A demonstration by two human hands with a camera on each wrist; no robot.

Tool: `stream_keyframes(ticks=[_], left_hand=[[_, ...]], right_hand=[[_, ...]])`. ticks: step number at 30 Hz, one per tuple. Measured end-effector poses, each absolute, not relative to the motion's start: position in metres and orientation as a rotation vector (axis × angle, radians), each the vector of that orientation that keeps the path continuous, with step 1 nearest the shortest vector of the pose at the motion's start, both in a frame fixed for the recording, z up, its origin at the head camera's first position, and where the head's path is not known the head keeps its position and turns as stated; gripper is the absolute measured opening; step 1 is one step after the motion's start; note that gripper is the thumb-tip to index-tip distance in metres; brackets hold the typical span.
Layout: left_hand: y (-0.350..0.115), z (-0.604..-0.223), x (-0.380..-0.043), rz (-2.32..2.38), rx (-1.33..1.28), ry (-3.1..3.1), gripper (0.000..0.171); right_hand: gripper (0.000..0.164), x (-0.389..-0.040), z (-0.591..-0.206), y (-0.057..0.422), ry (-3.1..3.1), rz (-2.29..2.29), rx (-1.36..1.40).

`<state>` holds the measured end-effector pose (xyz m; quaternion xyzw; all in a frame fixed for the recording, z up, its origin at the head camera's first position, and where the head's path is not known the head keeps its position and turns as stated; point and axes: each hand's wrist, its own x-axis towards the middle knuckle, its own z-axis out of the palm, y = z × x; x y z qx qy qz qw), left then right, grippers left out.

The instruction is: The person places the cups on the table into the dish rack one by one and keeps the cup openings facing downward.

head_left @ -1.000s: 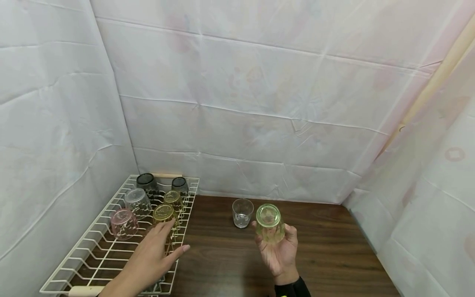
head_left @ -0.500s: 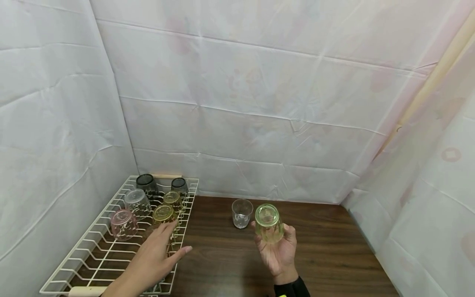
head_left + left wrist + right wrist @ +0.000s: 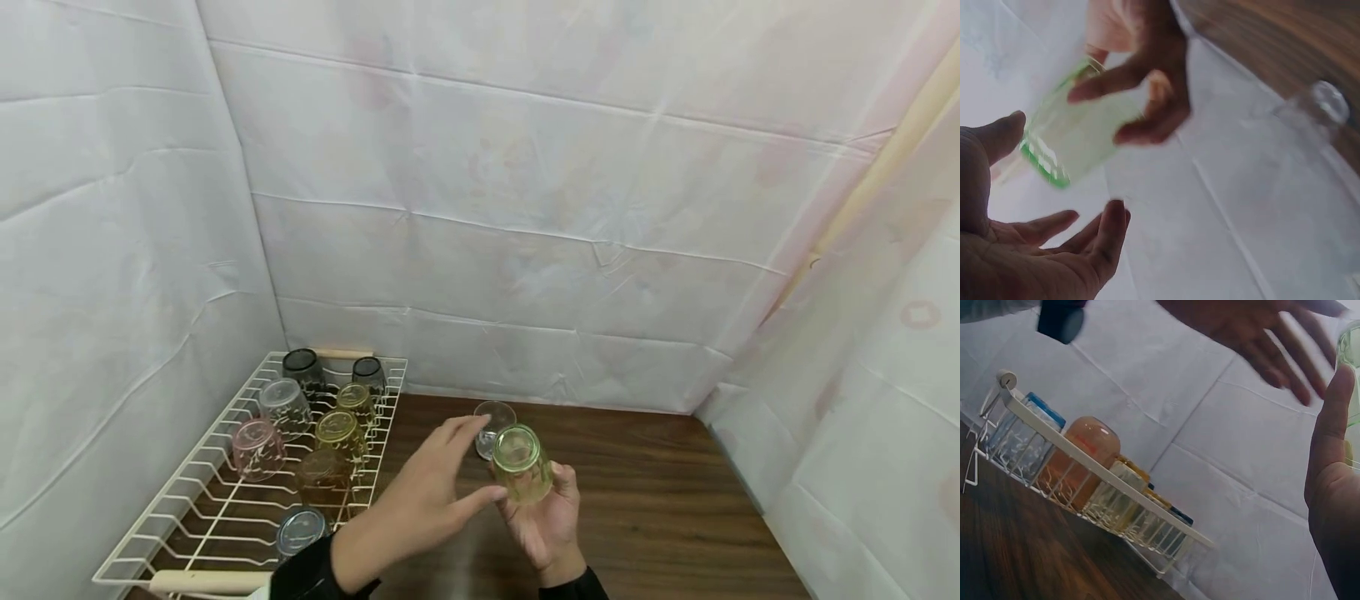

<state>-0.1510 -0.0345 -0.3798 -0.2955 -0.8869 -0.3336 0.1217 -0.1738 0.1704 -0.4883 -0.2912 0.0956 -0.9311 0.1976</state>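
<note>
My right hand (image 3: 546, 517) grips a pale green glass (image 3: 521, 467), held base up above the table. In the left wrist view its fingers curl round the green glass (image 3: 1079, 128). Close by on the left, my left hand (image 3: 427, 492) reaches toward that glass with thumb and fingers spread. A gap shows between the left fingers and the glass in the left wrist view. Behind the hands a clear glass (image 3: 487, 442) stands upright on the table, partly covered by the left fingertips and the green glass.
A white wire dish rack (image 3: 180, 492) stands on the left of the wooden table (image 3: 645, 500). Several upturned glasses sit in it, among them a pink one (image 3: 257, 450), an amber one (image 3: 324, 479) and a blue one (image 3: 300, 533). White sheeting (image 3: 525, 275) hangs behind.
My left hand has moved right, from over the rack to beside the green glass, uncovering the amber and blue glasses. The right hand has shifted slightly left with its glass.
</note>
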Motion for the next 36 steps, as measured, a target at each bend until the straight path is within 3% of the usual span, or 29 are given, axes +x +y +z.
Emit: stream_keyframes(ticks=[8, 23, 36], left_hand=[[0.003, -0.38, -0.156, -1.121, -0.997, -2.539, 0.078], [0.008, -0.387, -0.156, -1.168, -0.948, -2.538, 0.081], [0.003, -0.388, -0.158, -1.138, -0.875, -2.515, 0.081]], right_hand=[[0.036, -0.173, -0.49, 0.165, 0.178, -2.579, -0.823], [0.029, -0.174, -0.494, 0.161, 0.083, -2.554, -0.716], [0.042, -0.175, -0.497, 0.161, 0.434, -2.581, -0.693]])
